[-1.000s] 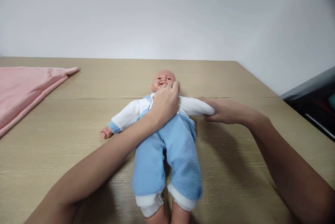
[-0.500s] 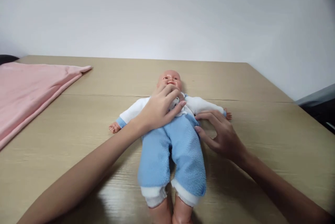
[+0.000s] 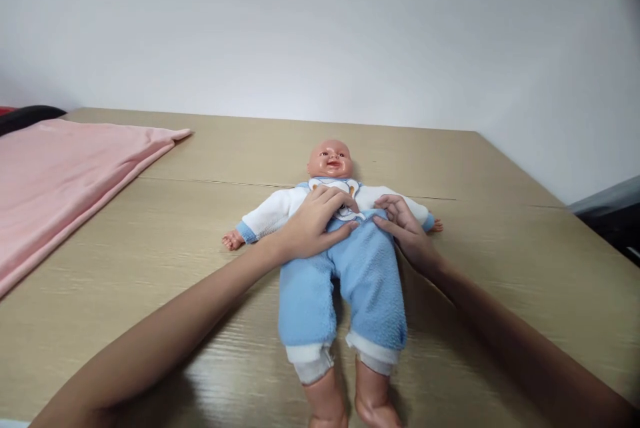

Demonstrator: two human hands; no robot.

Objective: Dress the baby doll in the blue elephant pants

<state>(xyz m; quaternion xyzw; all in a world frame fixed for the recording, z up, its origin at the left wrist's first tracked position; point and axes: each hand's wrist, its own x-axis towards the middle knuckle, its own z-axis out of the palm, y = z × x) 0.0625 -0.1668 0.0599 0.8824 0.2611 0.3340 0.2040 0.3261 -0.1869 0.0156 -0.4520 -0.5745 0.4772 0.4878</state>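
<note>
A baby doll (image 3: 345, 268) lies on its back in the middle of the wooden table (image 3: 500, 261), head away from me. It wears a white top and fluffy blue trousers. My left hand (image 3: 313, 225) rests on the doll's chest, thumb and fingers pinched on the top edge of the blue trousers. My right hand (image 3: 405, 228) is at the doll's other side, by its arm, fingers curled on the same edge of the clothing. The doll's bare feet point towards me at the bottom of the view.
A pink cloth (image 3: 60, 175) lies spread on the table at the far left. The table's right edge runs past a dark object (image 3: 615, 218). A plain white wall stands behind the table.
My right hand has let go of the doll's sleeve and come in to the doll's waist. My left hand has slid down from the chin to the chest. The view has shifted slightly.
</note>
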